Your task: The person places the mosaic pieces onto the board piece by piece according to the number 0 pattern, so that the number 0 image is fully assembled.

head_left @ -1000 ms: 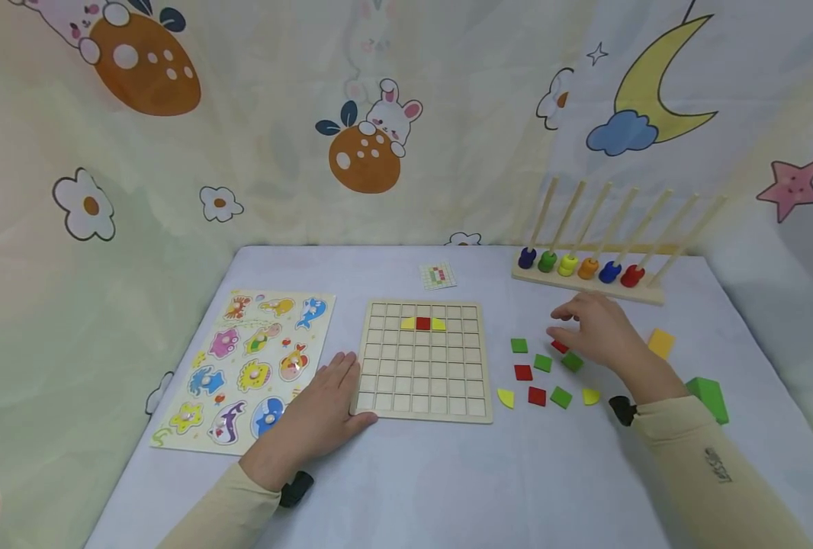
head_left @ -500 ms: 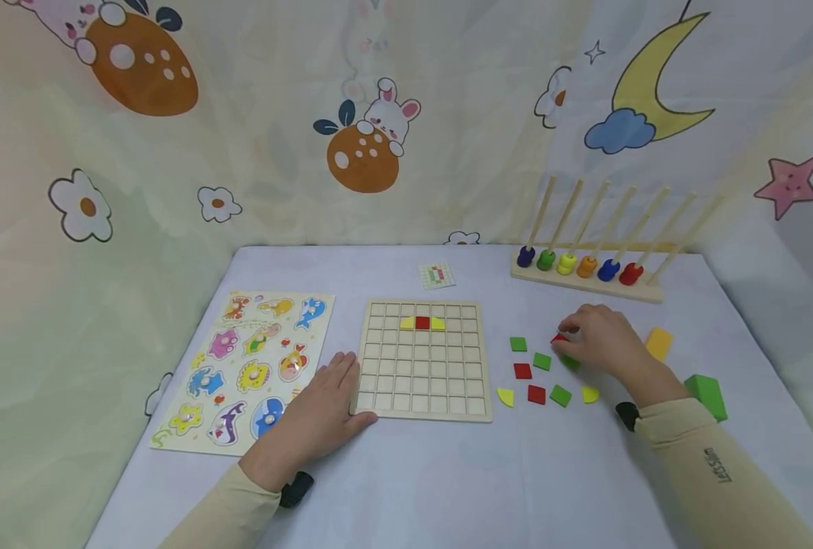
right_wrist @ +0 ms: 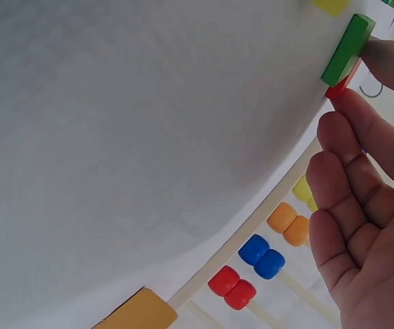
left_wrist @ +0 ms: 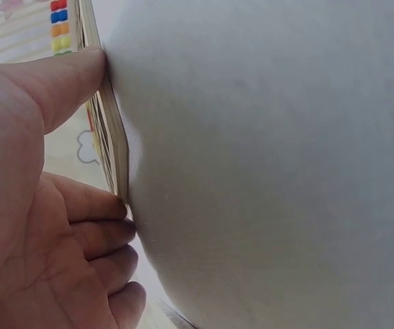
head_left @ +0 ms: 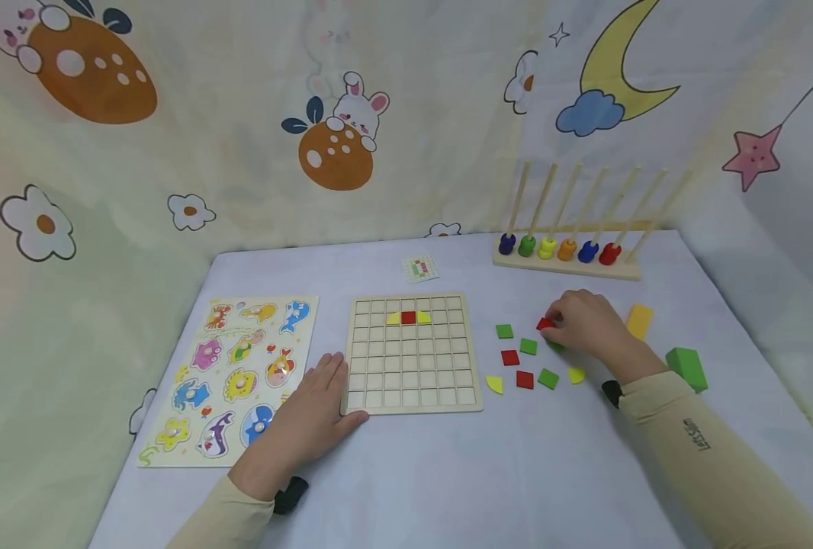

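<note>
My left hand [head_left: 310, 412] rests on the table with fairly straight fingers along the left side of the wooden grid board [head_left: 406, 374], its thumb touching the near left corner. One red square between two yellow quarter-round tiles sits in the board's upper part. To the right, my right hand [head_left: 588, 324] pinches a red square tile [head_left: 545, 324] between thumb and index finger, low over the table. A green square tile [right_wrist: 348, 51] lies just in front of it in the right wrist view. Loose tiles, such as a red square [head_left: 510, 357] and a yellow quarter-round [head_left: 494, 384], lie between board and hand.
An animal peg puzzle [head_left: 173, 366] lies at the left. Behind the board is a small pattern card [head_left: 421, 268]. A bead rack [head_left: 564, 263] with upright rods stands at the back right. An orange block [head_left: 639, 322] and a green block [head_left: 686, 369] are near the right arm.
My right hand has come down onto the red tile, and thumb and index finger have closed on it. My left hand stays against the board. The head view has shifted slightly.
</note>
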The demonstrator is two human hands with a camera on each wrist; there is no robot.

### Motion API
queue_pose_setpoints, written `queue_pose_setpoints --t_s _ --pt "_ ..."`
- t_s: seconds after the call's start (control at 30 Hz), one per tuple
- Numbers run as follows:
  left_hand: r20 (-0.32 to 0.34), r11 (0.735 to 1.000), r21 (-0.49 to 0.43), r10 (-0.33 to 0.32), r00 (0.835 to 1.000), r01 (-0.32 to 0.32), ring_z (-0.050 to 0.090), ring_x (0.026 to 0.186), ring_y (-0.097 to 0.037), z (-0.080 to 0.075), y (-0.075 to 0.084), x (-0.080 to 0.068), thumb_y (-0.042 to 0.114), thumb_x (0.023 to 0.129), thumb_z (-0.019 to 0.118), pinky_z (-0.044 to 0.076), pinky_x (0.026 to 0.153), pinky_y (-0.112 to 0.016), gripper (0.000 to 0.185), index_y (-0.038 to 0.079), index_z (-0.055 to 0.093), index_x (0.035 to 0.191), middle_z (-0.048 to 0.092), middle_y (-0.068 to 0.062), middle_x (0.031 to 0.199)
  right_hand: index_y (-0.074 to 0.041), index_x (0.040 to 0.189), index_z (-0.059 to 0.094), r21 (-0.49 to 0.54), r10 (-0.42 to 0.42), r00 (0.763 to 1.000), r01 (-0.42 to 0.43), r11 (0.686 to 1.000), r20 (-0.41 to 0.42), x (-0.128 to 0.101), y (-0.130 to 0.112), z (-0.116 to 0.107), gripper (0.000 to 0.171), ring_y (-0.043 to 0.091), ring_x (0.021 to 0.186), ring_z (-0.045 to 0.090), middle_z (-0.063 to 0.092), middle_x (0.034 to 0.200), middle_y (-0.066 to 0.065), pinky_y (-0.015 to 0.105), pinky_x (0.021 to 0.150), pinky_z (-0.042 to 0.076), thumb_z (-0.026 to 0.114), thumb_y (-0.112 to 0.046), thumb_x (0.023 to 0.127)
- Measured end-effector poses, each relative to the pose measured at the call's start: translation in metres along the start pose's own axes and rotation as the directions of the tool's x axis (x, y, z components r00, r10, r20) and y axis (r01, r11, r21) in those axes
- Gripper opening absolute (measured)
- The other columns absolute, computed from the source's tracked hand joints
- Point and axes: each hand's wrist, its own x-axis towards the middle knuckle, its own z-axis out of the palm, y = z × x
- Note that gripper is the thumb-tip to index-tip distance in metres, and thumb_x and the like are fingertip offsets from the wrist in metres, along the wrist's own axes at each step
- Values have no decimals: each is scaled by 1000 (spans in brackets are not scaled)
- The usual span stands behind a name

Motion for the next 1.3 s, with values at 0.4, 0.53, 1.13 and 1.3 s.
queue_pose_setpoints --t_s 0.4,0.53,1.13,1.3 --pt "10 1000 7 -22 1000 22 16 164 -35 -3 3 -2 58 96 68 22 133 -53 97 -2 29 163 22 -17 175 -1 115 78 35 -35 998 37 999 -42 0 -13 -7 35 32 100 62 74 109 15 52 89 56 80 -26 90" --pt "7 1000 15 -20 1000 20 16 164 -35 -3 3 -2 59 96 67 22 133 -52 98 -2 29 163 22 -17 174 -3 114 78 27 -61 996 63 998 -66 1 -20 -12 33 33 104 63 74 110 15 54 93 54 80 -26 90" --pt "-15 999 37 -7 1000 8 19 163 -36 -2 2 -2 58 96 68 24 133 -52 97 -3 31 162 25 -19 173 -9 109 81 20 -162 982 164 986 -101 17 -65 -9 28 28 98 62 74 103 8 49 90 53 81 -29 89" --pt "-17 999 34 -16 1000 16 20 163 -36 -2 3 -3 56 96 69 24 132 -53 95 -3 33 161 26 -19 173 -12 110 81 10 -174 981 176 984 -87 23 -81 -7 28 27 98 60 72 104 8 48 91 51 81 -30 89"
